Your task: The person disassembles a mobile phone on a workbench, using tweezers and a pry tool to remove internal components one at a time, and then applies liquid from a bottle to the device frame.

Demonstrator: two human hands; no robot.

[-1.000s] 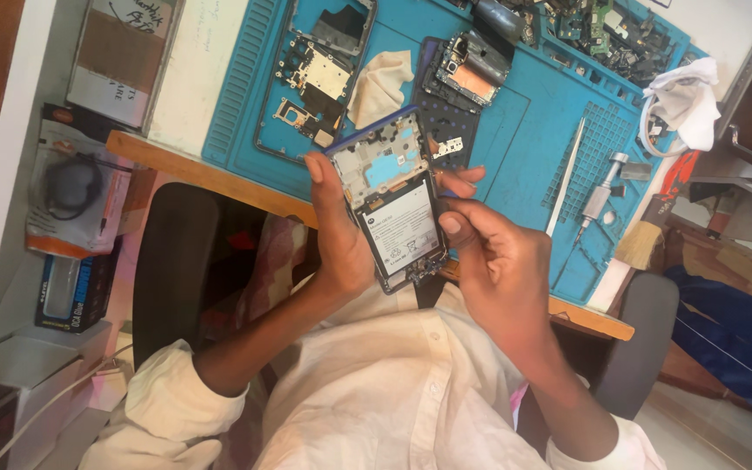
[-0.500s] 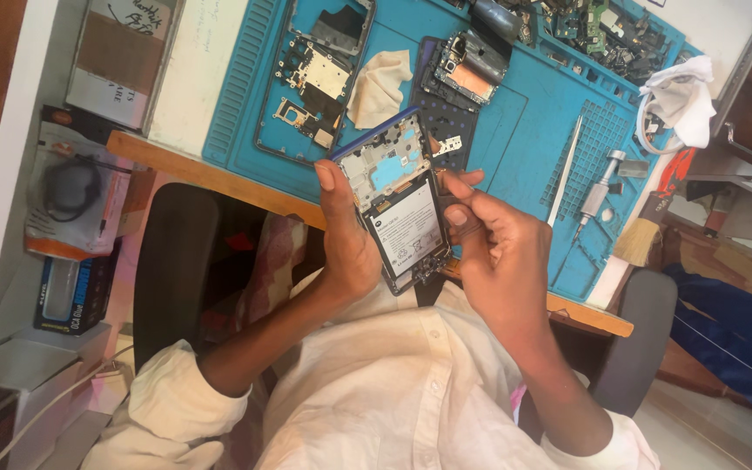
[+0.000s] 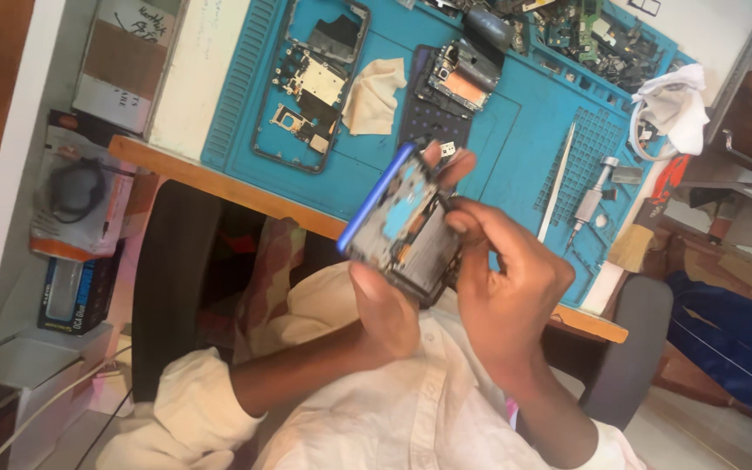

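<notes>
I hold an opened phone (image 3: 402, 228) with a blue frame and exposed insides in front of my chest, tilted so its blue edge faces up-left. My left hand (image 3: 385, 309) grips its lower end, thumb pressed on the frame. My right hand (image 3: 502, 283) wraps its right side, fingertips curled onto the battery area and one finger near the top end. Both hands hang over the near edge of the blue work mat (image 3: 515, 130).
On the mat lie a stripped phone frame (image 3: 311, 87), a beige cloth (image 3: 374, 94), another opened phone (image 3: 454, 78), a white pry tool (image 3: 559, 181), a screwdriver (image 3: 589, 204) and circuit boards (image 3: 585, 30). Boxes (image 3: 80, 204) stand at left, a chair (image 3: 628, 348) at right.
The phone has tipped from lying face-up to standing on edge, blue side toward the upper left. My right hand has closed further around it.
</notes>
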